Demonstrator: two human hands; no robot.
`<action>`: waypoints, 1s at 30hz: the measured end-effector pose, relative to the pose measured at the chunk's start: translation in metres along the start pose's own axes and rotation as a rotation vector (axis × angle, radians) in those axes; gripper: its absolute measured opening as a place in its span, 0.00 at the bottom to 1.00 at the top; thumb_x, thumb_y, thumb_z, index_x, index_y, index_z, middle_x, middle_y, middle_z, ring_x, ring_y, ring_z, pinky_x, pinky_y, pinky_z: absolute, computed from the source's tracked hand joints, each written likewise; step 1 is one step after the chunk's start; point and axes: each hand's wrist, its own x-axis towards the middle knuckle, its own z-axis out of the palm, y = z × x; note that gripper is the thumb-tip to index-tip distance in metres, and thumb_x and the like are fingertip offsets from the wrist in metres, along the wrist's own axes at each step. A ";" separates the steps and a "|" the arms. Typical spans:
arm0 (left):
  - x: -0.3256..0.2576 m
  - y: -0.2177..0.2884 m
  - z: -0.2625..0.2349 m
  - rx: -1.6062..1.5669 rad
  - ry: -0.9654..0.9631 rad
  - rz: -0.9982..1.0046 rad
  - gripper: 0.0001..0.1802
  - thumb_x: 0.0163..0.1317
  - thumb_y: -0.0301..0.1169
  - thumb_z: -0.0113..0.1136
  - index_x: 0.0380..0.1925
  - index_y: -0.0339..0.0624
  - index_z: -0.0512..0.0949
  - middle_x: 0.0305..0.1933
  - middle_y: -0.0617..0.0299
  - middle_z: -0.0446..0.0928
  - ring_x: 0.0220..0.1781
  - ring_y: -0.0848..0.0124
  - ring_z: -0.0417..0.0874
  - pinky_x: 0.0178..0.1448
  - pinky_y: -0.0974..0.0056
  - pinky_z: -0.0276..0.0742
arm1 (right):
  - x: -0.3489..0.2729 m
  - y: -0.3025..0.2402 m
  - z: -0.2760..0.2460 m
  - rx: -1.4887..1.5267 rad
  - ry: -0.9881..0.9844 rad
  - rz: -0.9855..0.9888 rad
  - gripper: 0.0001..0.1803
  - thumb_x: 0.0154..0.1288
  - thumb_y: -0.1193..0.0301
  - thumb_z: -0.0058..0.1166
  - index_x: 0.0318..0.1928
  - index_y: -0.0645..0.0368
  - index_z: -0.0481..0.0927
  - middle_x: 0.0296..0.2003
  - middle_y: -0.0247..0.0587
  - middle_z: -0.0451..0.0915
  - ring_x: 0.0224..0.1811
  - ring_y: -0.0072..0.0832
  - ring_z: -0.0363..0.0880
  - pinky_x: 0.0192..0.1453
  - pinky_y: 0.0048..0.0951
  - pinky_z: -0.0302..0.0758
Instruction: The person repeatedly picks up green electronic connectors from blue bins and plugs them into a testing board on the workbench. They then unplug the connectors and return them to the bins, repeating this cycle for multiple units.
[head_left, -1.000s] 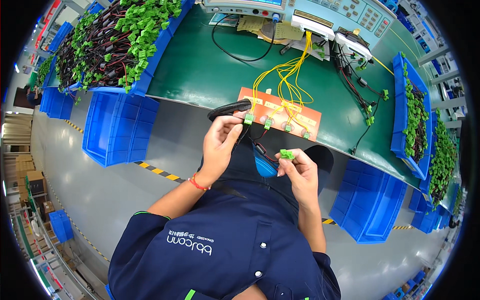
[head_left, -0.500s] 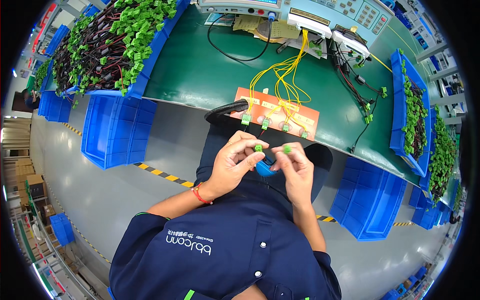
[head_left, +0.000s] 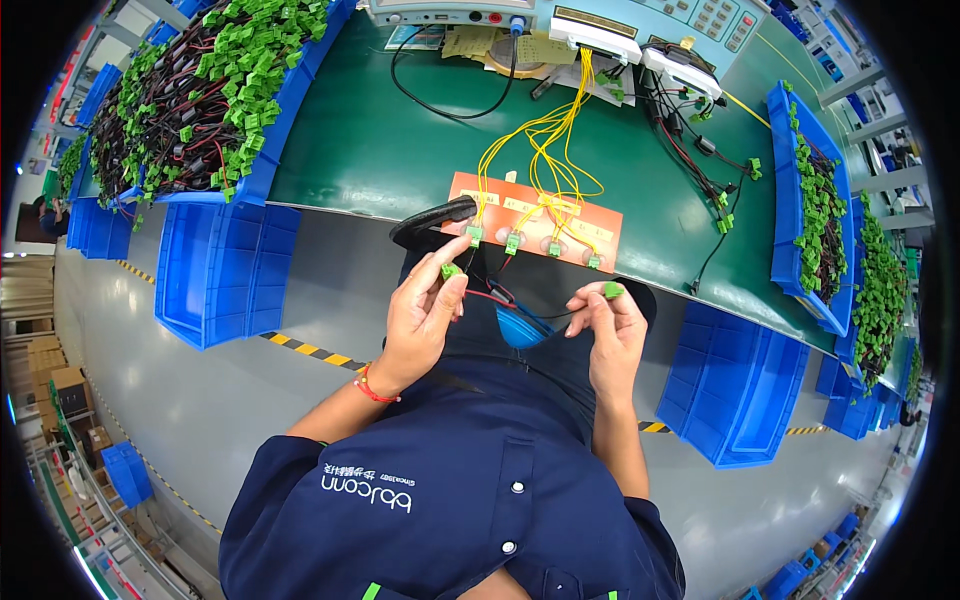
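My left hand (head_left: 418, 325) pinches a small green terminal connector (head_left: 452, 270) just below the left end of an orange fixture board (head_left: 610, 225). In my right hand (head_left: 612, 335), finger and thumb grip another green connector (head_left: 613, 290). Thin red and black wires (head_left: 488, 296) run between the two hands, above my lap. Along the board's near edge sit several green sockets, among them a left one (head_left: 474, 237) close to my left fingertips and a second one (head_left: 513, 243). Yellow wires (head_left: 545, 150) lead from the board to the bench instrument.
A blue bin of green-ended cables (head_left: 262, 165) stands at the left of the green bench (head_left: 350, 150); another blue bin (head_left: 785, 190) is at the right. Bench instruments (head_left: 690, 30) line the back. Blue crates (head_left: 225, 275) stand below the bench edge. A dark cable bundle (head_left: 715, 190) lies at right.
My hands have moved apart, the left one up toward the board and the right one rightward, each with a green connector. The wires between them are now stretched out. The whole view has shifted slightly.
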 end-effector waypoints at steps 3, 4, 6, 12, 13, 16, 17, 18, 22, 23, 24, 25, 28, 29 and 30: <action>0.001 -0.005 0.000 -0.067 0.005 0.027 0.25 0.77 0.31 0.49 0.70 0.33 0.65 0.41 0.63 0.75 0.37 0.79 0.76 0.43 0.72 0.75 | 0.001 0.002 -0.004 0.047 0.054 -0.047 0.11 0.77 0.76 0.41 0.43 0.67 0.78 0.32 0.42 0.80 0.25 0.23 0.78 0.33 0.23 0.76; 0.002 -0.004 0.000 -0.110 -0.002 0.017 0.25 0.77 0.31 0.49 0.70 0.33 0.64 0.44 0.61 0.77 0.38 0.78 0.78 0.44 0.72 0.76 | 0.001 0.002 -0.004 0.066 0.043 -0.046 0.12 0.77 0.75 0.40 0.42 0.67 0.78 0.30 0.42 0.80 0.25 0.22 0.77 0.32 0.23 0.76; 0.006 0.000 0.001 -0.196 -0.016 -0.006 0.26 0.77 0.31 0.49 0.71 0.33 0.62 0.49 0.56 0.79 0.41 0.75 0.81 0.45 0.70 0.78 | 0.000 0.002 -0.005 0.103 0.022 -0.040 0.13 0.76 0.74 0.38 0.41 0.67 0.78 0.28 0.41 0.78 0.24 0.22 0.76 0.31 0.23 0.75; 0.010 0.011 0.007 -0.560 -0.118 -0.178 0.14 0.78 0.31 0.48 0.58 0.37 0.67 0.57 0.45 0.79 0.42 0.69 0.86 0.45 0.68 0.82 | 0.009 0.008 0.009 0.174 -0.164 0.262 0.15 0.73 0.68 0.37 0.37 0.64 0.76 0.19 0.31 0.67 0.18 0.18 0.64 0.26 0.21 0.71; 0.012 0.014 0.011 -0.588 -0.130 -0.213 0.11 0.77 0.33 0.49 0.52 0.38 0.69 0.53 0.44 0.81 0.37 0.70 0.86 0.43 0.67 0.83 | 0.013 0.008 0.014 0.173 -0.196 0.294 0.16 0.73 0.67 0.37 0.36 0.63 0.76 0.18 0.29 0.65 0.17 0.16 0.61 0.26 0.22 0.70; 0.011 0.007 0.010 -0.604 -0.200 -0.247 0.11 0.76 0.32 0.51 0.52 0.38 0.71 0.46 0.46 0.82 0.32 0.71 0.84 0.38 0.69 0.80 | 0.020 0.009 0.018 0.210 -0.229 0.294 0.17 0.73 0.65 0.36 0.36 0.63 0.76 0.17 0.28 0.64 0.17 0.16 0.58 0.25 0.21 0.68; 0.010 0.009 0.009 -0.552 -0.202 -0.273 0.11 0.76 0.33 0.52 0.50 0.38 0.74 0.41 0.49 0.83 0.28 0.73 0.82 0.35 0.71 0.78 | 0.022 0.010 0.017 0.208 -0.234 0.264 0.18 0.73 0.63 0.37 0.36 0.63 0.76 0.17 0.27 0.62 0.17 0.15 0.56 0.25 0.21 0.66; 0.008 0.006 0.009 -0.505 -0.225 -0.298 0.11 0.76 0.34 0.53 0.49 0.38 0.75 0.41 0.51 0.83 0.27 0.75 0.82 0.35 0.72 0.77 | 0.023 0.010 0.016 0.215 -0.224 0.270 0.18 0.74 0.63 0.37 0.36 0.63 0.76 0.17 0.27 0.62 0.17 0.15 0.56 0.25 0.22 0.66; 0.003 -0.005 0.014 -0.325 -0.263 -0.318 0.12 0.75 0.32 0.55 0.51 0.37 0.77 0.37 0.60 0.82 0.29 0.80 0.79 0.35 0.74 0.74 | 0.023 0.016 0.009 0.262 -0.177 0.295 0.19 0.75 0.62 0.39 0.37 0.64 0.77 0.17 0.26 0.62 0.17 0.15 0.56 0.26 0.23 0.66; 0.003 -0.008 0.016 -0.276 -0.244 -0.281 0.13 0.74 0.31 0.56 0.52 0.36 0.76 0.37 0.60 0.82 0.30 0.80 0.78 0.36 0.74 0.74 | 0.023 0.018 0.007 0.271 -0.177 0.293 0.19 0.76 0.62 0.40 0.38 0.65 0.77 0.17 0.27 0.63 0.17 0.15 0.57 0.26 0.23 0.67; 0.002 -0.010 0.018 -0.225 -0.222 -0.244 0.13 0.74 0.31 0.56 0.54 0.35 0.76 0.37 0.60 0.82 0.31 0.80 0.77 0.37 0.73 0.74 | 0.022 0.019 0.006 0.280 -0.179 0.292 0.18 0.76 0.63 0.41 0.39 0.65 0.78 0.18 0.27 0.65 0.17 0.15 0.59 0.26 0.23 0.67; 0.001 -0.011 0.019 -0.194 -0.187 -0.228 0.14 0.73 0.28 0.58 0.55 0.35 0.76 0.37 0.62 0.82 0.34 0.81 0.77 0.39 0.73 0.74 | 0.021 0.018 0.007 0.215 -0.136 0.271 0.17 0.76 0.64 0.43 0.40 0.66 0.78 0.19 0.29 0.67 0.17 0.15 0.61 0.28 0.23 0.69; 0.004 -0.011 0.020 -0.019 -0.122 -0.089 0.14 0.72 0.27 0.58 0.55 0.34 0.76 0.38 0.62 0.82 0.36 0.80 0.80 0.41 0.73 0.76 | 0.019 0.018 0.011 0.047 -0.008 0.170 0.12 0.76 0.70 0.47 0.44 0.68 0.79 0.23 0.33 0.75 0.20 0.16 0.69 0.30 0.22 0.74; 0.005 -0.009 0.020 0.076 -0.102 -0.009 0.15 0.71 0.25 0.59 0.55 0.34 0.77 0.39 0.61 0.83 0.40 0.78 0.83 0.43 0.72 0.78 | 0.017 0.020 0.012 0.006 0.037 0.113 0.11 0.76 0.72 0.49 0.45 0.69 0.79 0.25 0.35 0.77 0.22 0.16 0.72 0.31 0.21 0.73; 0.007 -0.009 0.021 0.136 -0.084 0.038 0.15 0.70 0.24 0.60 0.55 0.34 0.77 0.40 0.60 0.83 0.41 0.77 0.84 0.44 0.71 0.79 | 0.015 0.023 0.013 -0.034 0.080 0.056 0.10 0.76 0.74 0.50 0.47 0.69 0.80 0.27 0.36 0.80 0.24 0.16 0.75 0.32 0.20 0.73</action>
